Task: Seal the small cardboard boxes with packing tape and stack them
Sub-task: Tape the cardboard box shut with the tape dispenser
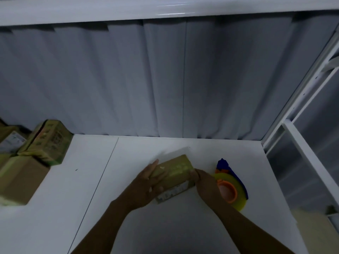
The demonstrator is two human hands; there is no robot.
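- A person stands at a white table [55,217] and holds one small box [174,173] with both hands.
- The box is brown card, and its top looks pale and shiny. It is near the middle of the table, a bit to the right.
- The box is tipped, so its far end points up and away from the person. I cannot tell if its near end touches the table or is just above it.
- The left hand [146,182] is on the left side of the box. Its fingers are wrapped round that side and grip it, and the fingertips reach up along the far edge.
- The right hand [203,182] is on the right side of the box. Its fingers are bent round the far right corner and hold it tight.
- A label with print shows on the near end of the box, between the two hands.
- A tape holder [233,191] lies on the table just beside the right hand. It has a blue handle, an orange middle and a yellowish roll of tape. The right wrist hides part of it.
- A pile [45,142] of other boxes sits at the left edge of the table, well apart from the held box. One with green print lies tipped on top, and a plain brown one is in front of it.
- A grey curtain [165,79] hangs behind the table.
- A white frame [303,153] stands on the right.
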